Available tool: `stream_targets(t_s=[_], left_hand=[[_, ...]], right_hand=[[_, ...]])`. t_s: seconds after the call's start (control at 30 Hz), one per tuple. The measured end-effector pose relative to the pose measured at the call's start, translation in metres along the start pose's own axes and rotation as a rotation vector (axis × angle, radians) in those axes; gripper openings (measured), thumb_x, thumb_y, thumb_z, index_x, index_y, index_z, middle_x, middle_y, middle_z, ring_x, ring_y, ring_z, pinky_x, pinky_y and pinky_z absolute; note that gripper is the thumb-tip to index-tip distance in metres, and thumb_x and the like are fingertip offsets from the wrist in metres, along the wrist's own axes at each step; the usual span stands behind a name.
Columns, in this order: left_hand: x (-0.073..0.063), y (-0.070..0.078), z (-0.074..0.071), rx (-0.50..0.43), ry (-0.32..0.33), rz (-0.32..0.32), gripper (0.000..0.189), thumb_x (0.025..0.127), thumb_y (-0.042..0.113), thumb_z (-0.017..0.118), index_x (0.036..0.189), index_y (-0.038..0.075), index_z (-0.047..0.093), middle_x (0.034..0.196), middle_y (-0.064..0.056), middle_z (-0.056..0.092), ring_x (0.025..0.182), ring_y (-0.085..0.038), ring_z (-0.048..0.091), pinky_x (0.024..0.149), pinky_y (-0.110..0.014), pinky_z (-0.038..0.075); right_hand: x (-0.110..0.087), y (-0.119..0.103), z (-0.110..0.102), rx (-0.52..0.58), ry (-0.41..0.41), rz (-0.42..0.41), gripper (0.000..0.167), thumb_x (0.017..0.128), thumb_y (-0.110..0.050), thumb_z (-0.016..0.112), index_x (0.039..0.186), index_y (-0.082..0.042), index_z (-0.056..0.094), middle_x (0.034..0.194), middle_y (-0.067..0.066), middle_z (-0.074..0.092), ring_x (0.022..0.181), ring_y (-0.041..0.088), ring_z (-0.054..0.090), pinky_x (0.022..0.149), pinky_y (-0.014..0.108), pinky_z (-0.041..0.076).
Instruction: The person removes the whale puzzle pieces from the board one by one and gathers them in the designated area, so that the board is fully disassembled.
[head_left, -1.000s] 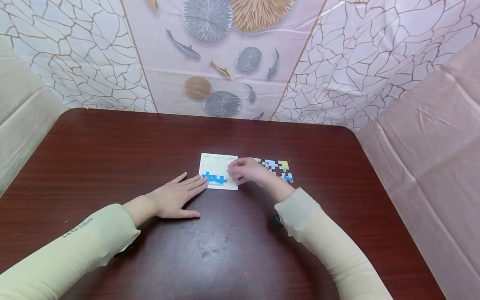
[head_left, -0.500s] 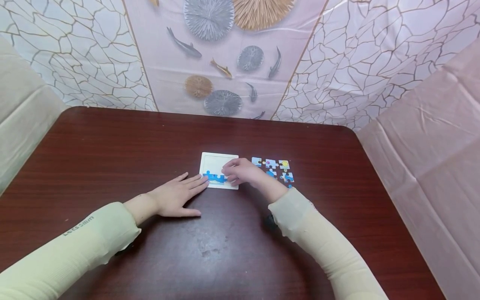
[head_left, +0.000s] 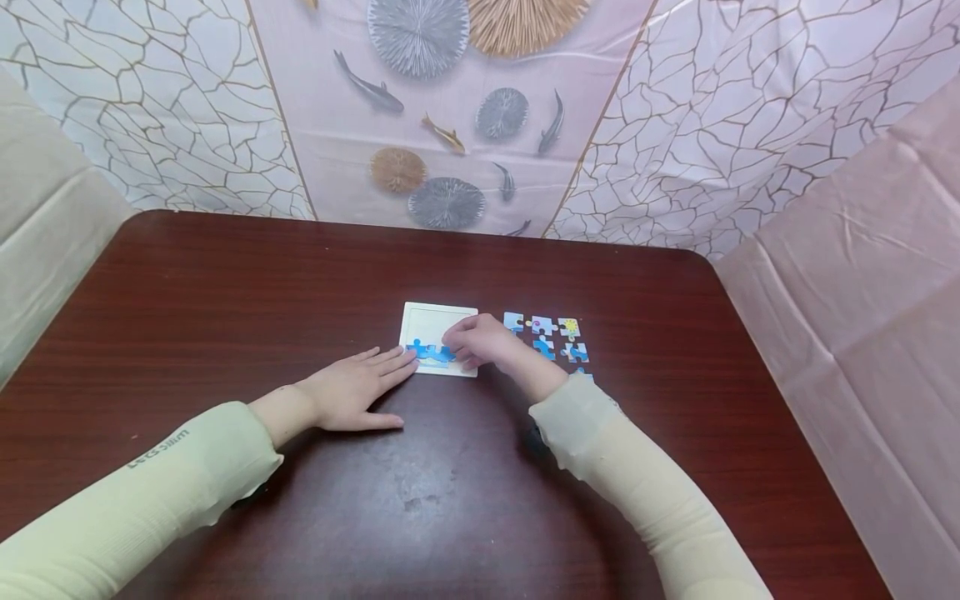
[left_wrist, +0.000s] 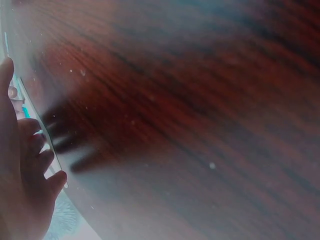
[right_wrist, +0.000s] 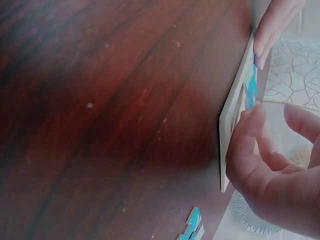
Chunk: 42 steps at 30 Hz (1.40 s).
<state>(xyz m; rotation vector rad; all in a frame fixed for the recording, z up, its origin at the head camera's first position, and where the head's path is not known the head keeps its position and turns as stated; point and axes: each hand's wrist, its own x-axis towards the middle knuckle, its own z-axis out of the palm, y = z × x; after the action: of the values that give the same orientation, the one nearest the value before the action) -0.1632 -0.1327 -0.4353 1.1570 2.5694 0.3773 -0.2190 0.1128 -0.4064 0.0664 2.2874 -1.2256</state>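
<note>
A shallow white puzzle tray (head_left: 435,320) lies flat on the table. Blue jigsaw pieces (head_left: 418,351) form a row along its near side. My left hand (head_left: 356,390) rests flat with fingers spread, fingertips on the tray's near left corner; it holds nothing. At the right end of the row, my right hand (head_left: 487,340) has its fingers curled down and grips a blue puzzle piece (head_left: 447,352), partly hidden by the fingers. From the right wrist, the lowest fingertip of the right hand (right_wrist: 270,172) sits right at the blue pieces (right_wrist: 252,90).
Several loose puzzle pieces (head_left: 543,326) lie right of the tray, one bearing a yellow sun (head_left: 570,327). The right forearm partly covers the nearest piece (head_left: 582,377). A patterned cloth (head_left: 442,125) hangs behind the dark brown table (head_left: 300,267).
The right hand has shifted left over the tray, to the end of the blue row, and its forearm uncovers more loose pieces. The left hand keeps its place at the tray corner.
</note>
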Motion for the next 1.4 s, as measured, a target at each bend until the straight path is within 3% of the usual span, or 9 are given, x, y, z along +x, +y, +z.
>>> stream_targets(t_s=[0.2, 0.37, 0.53, 0.77, 1.07, 1.4], left_hand=[[-0.002, 0.002, -0.004, -0.001, 0.003, 0.008, 0.084, 0.109, 0.05, 0.067, 0.168, -0.006, 0.045, 0.178, -0.025, 0.042, 0.166, -0.046, 0.041, 0.134, -0.067, 0.035], [-0.002, 0.002, -0.005, 0.004, 0.008, 0.016, 0.084, 0.109, 0.05, 0.067, 0.167, -0.006, 0.046, 0.177, -0.026, 0.043, 0.165, -0.047, 0.042, 0.134, -0.068, 0.036], [0.0, 0.001, -0.003, 0.013, 0.005, 0.013, 0.083, 0.109, 0.048, 0.068, 0.167, -0.007, 0.046, 0.177, -0.026, 0.044, 0.165, -0.047, 0.042, 0.134, -0.067, 0.036], [0.0, 0.001, -0.003, 0.01, 0.0, 0.006, 0.083, 0.109, 0.049, 0.067, 0.167, -0.006, 0.046, 0.177, -0.025, 0.044, 0.166, -0.047, 0.042, 0.134, -0.066, 0.036], [-0.002, 0.003, -0.006, 0.014, 0.009, 0.023, 0.083, 0.109, 0.05, 0.068, 0.166, -0.006, 0.048, 0.176, -0.026, 0.045, 0.164, -0.048, 0.043, 0.133, -0.067, 0.037], [-0.002, 0.001, -0.005, 0.012, 0.009, 0.018, 0.082, 0.109, 0.048, 0.068, 0.166, -0.007, 0.047, 0.177, -0.027, 0.044, 0.165, -0.048, 0.043, 0.133, -0.067, 0.037]], right_hand=[[0.002, -0.001, 0.002, -0.141, 0.033, -0.036, 0.028, 0.106, -0.007, 0.074, 0.131, 0.006, 0.08, 0.104, 0.019, 0.08, 0.066, 0.009, 0.059, 0.065, 0.017, 0.058], [0.002, -0.003, 0.004, -0.196, 0.035, -0.053, 0.025, 0.106, -0.003, 0.073, 0.128, 0.006, 0.082, 0.117, 0.024, 0.083, 0.058, 0.007, 0.055, 0.063, 0.017, 0.056], [0.002, -0.004, 0.005, -0.214, 0.029, -0.05, 0.025, 0.106, -0.003, 0.072, 0.128, 0.005, 0.082, 0.129, 0.024, 0.081, 0.059, 0.007, 0.056, 0.064, 0.016, 0.056], [0.002, -0.003, 0.003, -0.221, 0.017, -0.07, 0.024, 0.106, -0.001, 0.07, 0.126, 0.004, 0.083, 0.124, 0.024, 0.083, 0.059, 0.008, 0.055, 0.062, 0.016, 0.053], [0.005, 0.0, 0.001, -0.172, 0.016, -0.074, 0.023, 0.105, 0.001, 0.071, 0.124, 0.007, 0.082, 0.122, 0.025, 0.083, 0.075, 0.014, 0.076, 0.08, 0.028, 0.07], [0.0, 0.0, -0.012, -0.085, -0.016, -0.077, 0.026, 0.105, 0.002, 0.071, 0.129, 0.012, 0.078, 0.123, 0.028, 0.081, 0.073, 0.008, 0.071, 0.081, 0.029, 0.07]])
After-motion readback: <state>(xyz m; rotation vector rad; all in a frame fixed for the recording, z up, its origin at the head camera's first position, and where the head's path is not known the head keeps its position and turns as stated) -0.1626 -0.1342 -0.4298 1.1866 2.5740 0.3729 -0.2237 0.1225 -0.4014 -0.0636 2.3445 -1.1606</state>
